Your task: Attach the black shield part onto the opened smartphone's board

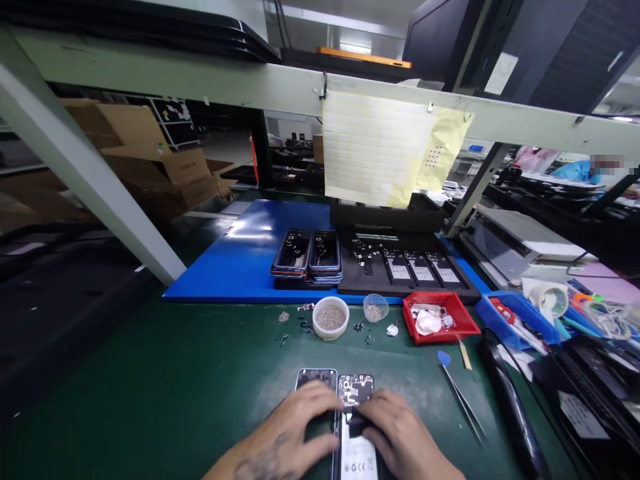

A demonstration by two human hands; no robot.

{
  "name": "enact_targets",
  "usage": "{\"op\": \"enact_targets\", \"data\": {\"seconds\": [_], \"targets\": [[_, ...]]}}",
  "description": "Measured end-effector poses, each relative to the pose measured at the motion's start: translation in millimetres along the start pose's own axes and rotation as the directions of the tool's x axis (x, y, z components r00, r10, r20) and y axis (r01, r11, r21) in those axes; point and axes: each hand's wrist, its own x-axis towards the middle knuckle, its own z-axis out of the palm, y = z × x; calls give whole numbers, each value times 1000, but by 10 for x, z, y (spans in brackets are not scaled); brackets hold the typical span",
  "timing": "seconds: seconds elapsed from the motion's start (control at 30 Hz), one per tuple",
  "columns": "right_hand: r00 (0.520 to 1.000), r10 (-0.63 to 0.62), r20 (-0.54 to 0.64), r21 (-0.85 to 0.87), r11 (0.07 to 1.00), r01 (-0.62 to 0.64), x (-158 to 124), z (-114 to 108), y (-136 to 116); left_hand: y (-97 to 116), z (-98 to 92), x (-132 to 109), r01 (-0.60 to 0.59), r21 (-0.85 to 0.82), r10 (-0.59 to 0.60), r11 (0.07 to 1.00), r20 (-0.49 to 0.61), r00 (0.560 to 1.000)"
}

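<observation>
Bench layout, near to far.
An opened phone (356, 459) is laid nearest (tweezers (463, 402) to its right). Behind it a bowl (331, 318), a small cup (375, 307) and a tray (470, 327) are set left to right. Farther back, stacked phones (307, 257) are placed on a mat (235, 267), seemingly touching a parts fixture (405, 270) at their right.

A phone repair workshop: the green-matted bench (150, 387) carries an opened black phone (356, 390) with bare circuit board at its near edge, stacked dark phone shells (307, 257) farther back, a round white cup of tiny screws (331, 317) and steel tweezers (463, 400).
</observation>
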Motion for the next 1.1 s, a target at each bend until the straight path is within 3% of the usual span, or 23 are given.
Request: {"op": "enact_targets", "data": {"seconds": [0.1, 0.17, 0.27, 0.4, 0.5, 0.67, 0.83, 1.1], "targets": [[996, 3, -86, 34, 999, 0, 43, -30, 21, 160, 10, 402, -72, 50, 67, 996, 98, 993], [986, 52, -158, 138, 990, -30, 108, -87, 9, 188, 65, 577, -122, 129, 110, 984, 95, 989], [959, 146, -243, 217, 972, -93, 192, -169, 10, 130, 140, 727, -121, 219, 122, 968, 10, 992], [893, 268, -360, 228, 954, -194, 119, -181, 86, -10, 157, 867, -103, 215, 114, 971, -39, 993], [885, 305, -351, 243, 943, -228, -47, -92, 120, -65, 128, 921, -101, 207, 112, 973, -42, 993], [944, 196, -264, 184, 971, -150, -210, 187, 92, -67, 96, 909, -65, 189, 68, 980, -13, 998], [949, 129, -288, 55, 991, -118, -177, 366, 152, -116, 146, 919, -62, 152, 65, 987, -15, 998], [952, 3, -306, -180, 982, -61, -142, 417, 205, -163, 219, 931, -39, 87, 45, 995, -71, 996]]}}
